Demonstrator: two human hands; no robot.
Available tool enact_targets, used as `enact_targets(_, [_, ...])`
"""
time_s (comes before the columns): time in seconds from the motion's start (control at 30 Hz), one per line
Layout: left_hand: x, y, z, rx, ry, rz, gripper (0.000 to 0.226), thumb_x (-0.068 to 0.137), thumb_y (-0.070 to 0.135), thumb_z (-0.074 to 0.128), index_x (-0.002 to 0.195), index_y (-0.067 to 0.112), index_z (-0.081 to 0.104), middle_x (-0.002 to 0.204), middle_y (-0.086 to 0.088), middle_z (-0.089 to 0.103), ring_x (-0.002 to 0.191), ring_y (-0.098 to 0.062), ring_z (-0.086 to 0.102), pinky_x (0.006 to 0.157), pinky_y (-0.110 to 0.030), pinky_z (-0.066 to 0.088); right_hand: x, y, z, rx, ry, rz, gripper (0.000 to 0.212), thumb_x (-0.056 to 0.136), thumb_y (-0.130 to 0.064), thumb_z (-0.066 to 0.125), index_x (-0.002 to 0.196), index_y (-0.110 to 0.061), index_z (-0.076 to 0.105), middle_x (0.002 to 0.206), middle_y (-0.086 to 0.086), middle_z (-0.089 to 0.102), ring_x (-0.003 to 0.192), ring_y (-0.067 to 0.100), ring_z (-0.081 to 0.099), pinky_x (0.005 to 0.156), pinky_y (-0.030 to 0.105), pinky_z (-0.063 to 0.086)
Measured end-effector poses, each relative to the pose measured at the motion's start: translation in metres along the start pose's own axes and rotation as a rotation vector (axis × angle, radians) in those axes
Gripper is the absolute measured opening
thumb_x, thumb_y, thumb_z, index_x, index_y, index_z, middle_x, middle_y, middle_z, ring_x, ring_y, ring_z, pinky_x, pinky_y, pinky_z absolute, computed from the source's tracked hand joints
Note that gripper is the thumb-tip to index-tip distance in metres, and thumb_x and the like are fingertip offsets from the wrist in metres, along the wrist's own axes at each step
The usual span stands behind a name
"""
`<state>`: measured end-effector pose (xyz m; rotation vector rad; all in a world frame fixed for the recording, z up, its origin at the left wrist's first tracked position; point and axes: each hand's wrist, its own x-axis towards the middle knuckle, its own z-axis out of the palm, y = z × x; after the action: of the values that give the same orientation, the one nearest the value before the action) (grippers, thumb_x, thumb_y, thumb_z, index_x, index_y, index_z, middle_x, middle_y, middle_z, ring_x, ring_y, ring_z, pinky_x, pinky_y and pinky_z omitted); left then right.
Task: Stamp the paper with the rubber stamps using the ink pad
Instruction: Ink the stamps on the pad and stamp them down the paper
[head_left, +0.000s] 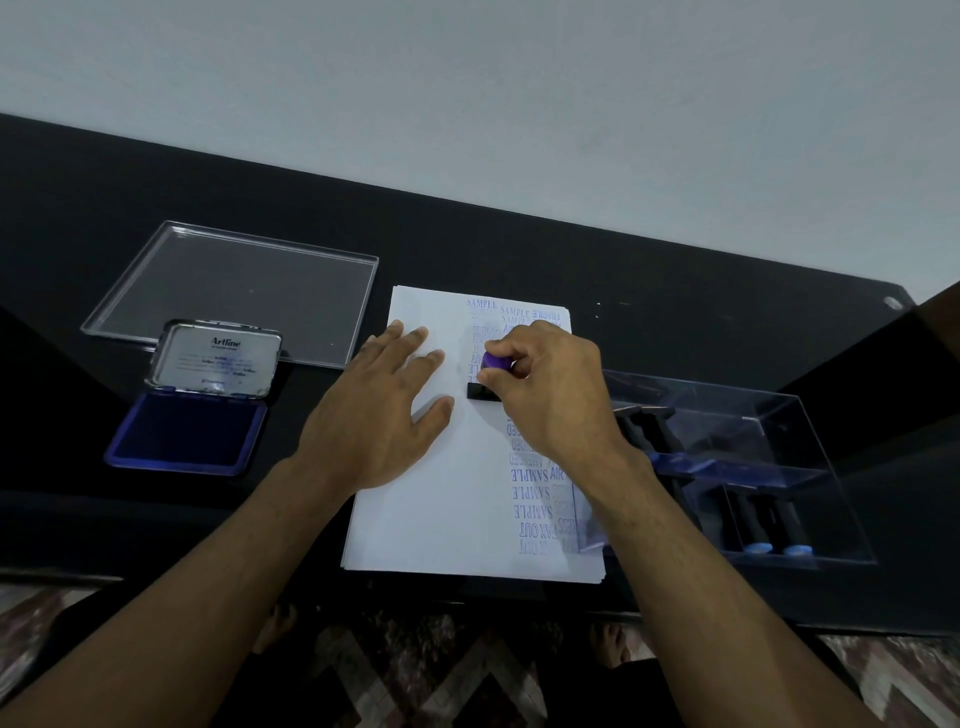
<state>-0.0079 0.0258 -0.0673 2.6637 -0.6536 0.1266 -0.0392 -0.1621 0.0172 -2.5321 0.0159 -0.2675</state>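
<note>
Head view, over a black table (675, 270): right hand (550, 384) gripping a purple-topped rubber stamp (491, 376), fingers curled round its knob, black base pressed onto the stack of white paper (441, 519) beside blue printed words. Left hand (382, 410) flat on the sheet, fingers straight and slightly spread. Open blue ink pad (189, 431) to the left, lid raised, near a clear plastic lid (234, 288). More stamps (769, 525) in a clear box (810, 452) at right.

White paper (441, 499) with blue lettering; purple-topped stamp (493, 362); blue ink pad (187, 434).
</note>
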Motion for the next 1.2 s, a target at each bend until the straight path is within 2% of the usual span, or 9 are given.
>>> enact_targets(0.3, [0.0004, -0.0001, 0.0003, -0.004, -0.006, -0.007, 0.077, 0.094, 0.067, 0.021, 0.152, 0.021, 0.043, 0.165, -0.001, 0.026, 0.155, -0.018, 0.013, 0.123, -0.038, 0.012, 0.0024, 0.0001, 0.0007, 0.015, 0.009, 0.009, 0.016, 0.082, -0.019, 0.080, 0.096, -0.014, 0.074, 0.095, -0.003, 0.068, 0.080, 0.011, 0.064, 0.080, 0.029, 0.057])
enact_targets(0.53, [0.0004, -0.0009, 0.0017, -0.016, -0.008, -0.001, 0.077, 0.094, 0.067, 0.021, 0.152, 0.021, 0.043, 0.165, -0.001, 0.026, 0.155, -0.018, 0.012, 0.124, -0.039, 0.012, 0.0021, -0.0005, 0.0022, 0.002, 0.008, 0.008, 0.014, 0.083, -0.017, 0.078, 0.096, -0.013, 0.075, 0.095, -0.001, 0.068, 0.081, 0.011, 0.065, 0.083, 0.029, 0.057])
enact_targets(0.7, [0.0003, -0.0025, 0.0032, -0.021, 0.000, 0.000, 0.077, 0.094, 0.067, 0.022, 0.152, 0.020, 0.043, 0.164, -0.001, 0.026, 0.155, -0.017, 0.012, 0.125, -0.041, 0.014, 0.0016, -0.0012, 0.0015, -0.004, -0.002, 0.013, 0.013, 0.084, -0.016, 0.078, 0.096, -0.013, 0.075, 0.095, -0.001, 0.066, 0.082, 0.010, 0.063, 0.082, 0.022, 0.054])
enact_targets(1.03, [0.0001, -0.0031, 0.0032, -0.018, -0.006, -0.005, 0.076, 0.094, 0.066, 0.021, 0.153, 0.022, 0.041, 0.165, 0.001, 0.024, 0.155, -0.016, 0.009, 0.125, -0.039, 0.012, -0.0013, -0.0009, 0.0047, -0.029, 0.038, -0.025, 0.007, 0.082, -0.012, 0.078, 0.089, -0.011, 0.075, 0.088, 0.000, 0.064, 0.077, 0.013, 0.062, 0.075, 0.026, 0.054])
enact_targets(1.2, [0.0002, -0.0033, 0.0037, -0.018, -0.005, -0.004, 0.076, 0.094, 0.067, 0.022, 0.153, 0.022, 0.042, 0.165, 0.000, 0.025, 0.155, -0.017, 0.011, 0.124, -0.040, 0.013, -0.0032, -0.0006, 0.0059, -0.036, 0.053, -0.035, 0.006, 0.081, -0.010, 0.077, 0.086, -0.009, 0.074, 0.085, 0.002, 0.064, 0.074, 0.015, 0.061, 0.073, 0.032, 0.055])
